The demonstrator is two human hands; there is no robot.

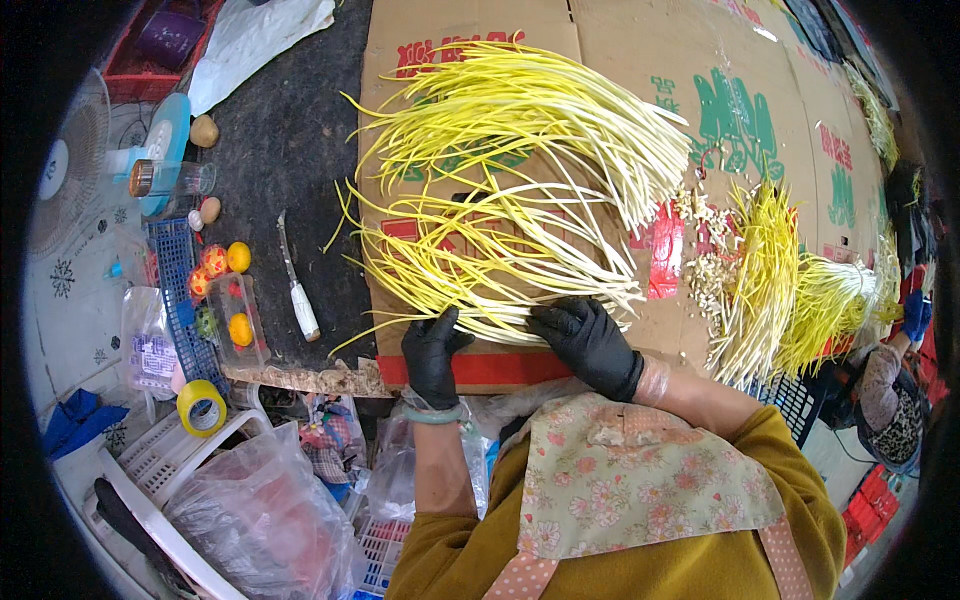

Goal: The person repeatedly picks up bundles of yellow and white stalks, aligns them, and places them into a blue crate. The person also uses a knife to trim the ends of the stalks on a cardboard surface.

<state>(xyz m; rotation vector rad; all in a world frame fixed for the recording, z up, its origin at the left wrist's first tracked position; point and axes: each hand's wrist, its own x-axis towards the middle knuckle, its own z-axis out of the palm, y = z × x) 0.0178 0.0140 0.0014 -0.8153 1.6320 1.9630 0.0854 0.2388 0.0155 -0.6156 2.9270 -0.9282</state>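
Note:
My left hand (432, 358), in a black glove, has its fingers closed on the yellow tips of long pale stems (470, 260) lying on cardboard. My right hand (588, 345), also gloved, grips the same stems toward their white ends, its fingertips partly hidden. A thicker heap of stems (530, 110) lies above them. Small trimmed bits (705, 270) are scattered to the right, beside upright-angled bundles (760, 280) with yellow tops. A white-handled knife (300, 300) lies on the dark board at my left.
At left are a fan (65, 170), a jar (190, 178), a blue basket (170, 270), fruit in a clear box (240, 325), yellow tape (200, 408) and plastic bags (255, 510). A co-worker (880, 400) with a blue glove is at the far right edge.

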